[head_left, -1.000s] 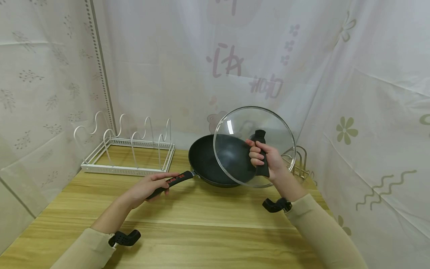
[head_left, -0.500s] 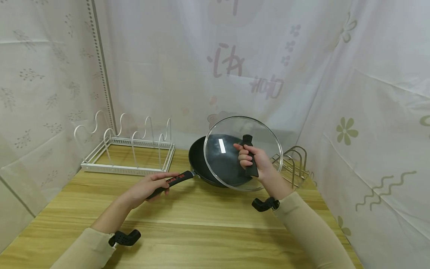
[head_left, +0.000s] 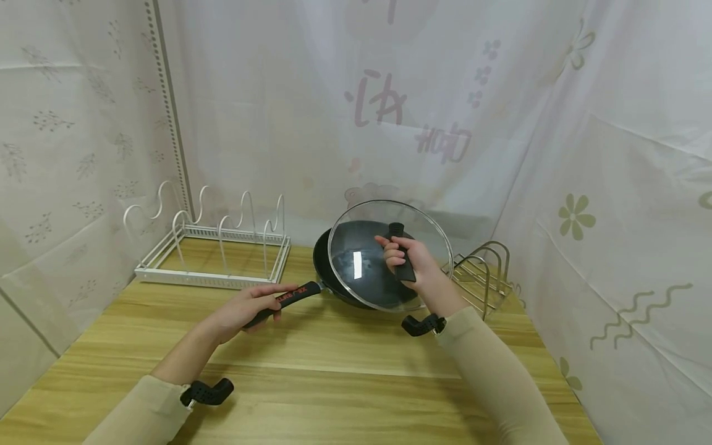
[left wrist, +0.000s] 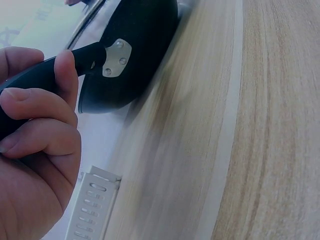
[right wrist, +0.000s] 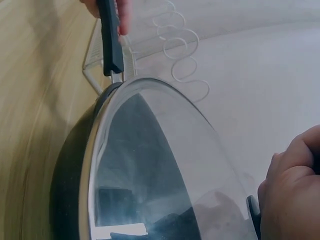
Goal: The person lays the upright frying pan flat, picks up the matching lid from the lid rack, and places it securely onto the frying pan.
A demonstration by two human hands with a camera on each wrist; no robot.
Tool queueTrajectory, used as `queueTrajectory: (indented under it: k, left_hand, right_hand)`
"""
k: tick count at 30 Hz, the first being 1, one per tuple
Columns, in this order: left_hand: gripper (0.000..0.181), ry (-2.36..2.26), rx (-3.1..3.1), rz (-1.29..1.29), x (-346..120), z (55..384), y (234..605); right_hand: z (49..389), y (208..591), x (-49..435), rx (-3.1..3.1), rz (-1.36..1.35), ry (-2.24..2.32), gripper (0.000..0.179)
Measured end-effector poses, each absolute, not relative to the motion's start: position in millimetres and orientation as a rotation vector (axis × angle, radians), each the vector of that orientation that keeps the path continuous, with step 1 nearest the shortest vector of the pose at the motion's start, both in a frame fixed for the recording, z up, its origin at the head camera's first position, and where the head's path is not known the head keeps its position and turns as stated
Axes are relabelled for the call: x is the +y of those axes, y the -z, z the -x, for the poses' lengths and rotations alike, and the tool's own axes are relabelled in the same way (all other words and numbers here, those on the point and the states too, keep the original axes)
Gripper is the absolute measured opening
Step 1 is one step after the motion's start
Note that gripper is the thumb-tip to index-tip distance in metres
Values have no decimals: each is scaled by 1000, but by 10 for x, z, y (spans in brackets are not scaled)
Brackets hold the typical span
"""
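Note:
A black wok (head_left: 324, 256) sits on the wooden table, its long handle (head_left: 300, 294) pointing to the front left. My left hand (head_left: 245, 312) grips that handle; the left wrist view shows the fingers (left wrist: 45, 110) curled round it. In my right hand (head_left: 414, 266) is the black knob of a round glass lid (head_left: 356, 235) with a metal rim. The lid is tilted over the wok and covers most of its opening in the head view. Whether its rim touches the wok I cannot tell. In the right wrist view the lid (right wrist: 145, 165) stands close to the wok's edge.
A white wire rack (head_left: 194, 281) stands at the back left of the table (head_left: 311, 383). Right of the wok is a smaller metal wire rack (head_left: 486, 284), partly behind the right arm. Printed curtains (head_left: 267, 123) hang behind and at both sides.
My right hand has moved left and somewhat down with the glass lid, from the wok's right side to above it. The left hand and the wok have stayed in place.

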State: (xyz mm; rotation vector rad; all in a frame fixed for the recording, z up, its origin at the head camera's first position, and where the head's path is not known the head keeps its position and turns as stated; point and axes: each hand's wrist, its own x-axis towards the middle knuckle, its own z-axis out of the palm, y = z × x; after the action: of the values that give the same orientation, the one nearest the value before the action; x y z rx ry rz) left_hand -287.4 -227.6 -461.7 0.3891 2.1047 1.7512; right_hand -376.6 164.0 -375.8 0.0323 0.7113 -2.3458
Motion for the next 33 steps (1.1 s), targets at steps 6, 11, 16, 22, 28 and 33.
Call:
queueTrajectory:
  k: [6, 11, 16, 22, 28, 33]
  left_hand:
    - [59, -1744, 2107, -401, -2269, 2880, 4614]
    - [58, -1746, 2108, -393, -2265, 2878, 4599]
    - [58, -1742, 2115, -390, -2269, 2876, 4593]
    - [57, -1737, 2113, -391, -2280, 2878, 4617]
    - [57, -1743, 2105, -406, -2286, 2876, 4626]
    - [58, -1751, 2102, -380, -2283, 2873, 4623]
  right_hand:
    - [3881, 3788, 1591, 674, -117, 2361, 40]
    - [3974, 3789, 1560, 652, -159, 2375, 40]
    - [4028, 3778, 1512, 678, -195, 2381, 44]
    - [4088, 3816, 1439, 659, -217, 2349, 48]
    - [4137, 3864, 1390, 648, -248, 2339, 53]
    - [4173, 3873, 1363, 647, -248, 2324, 55]
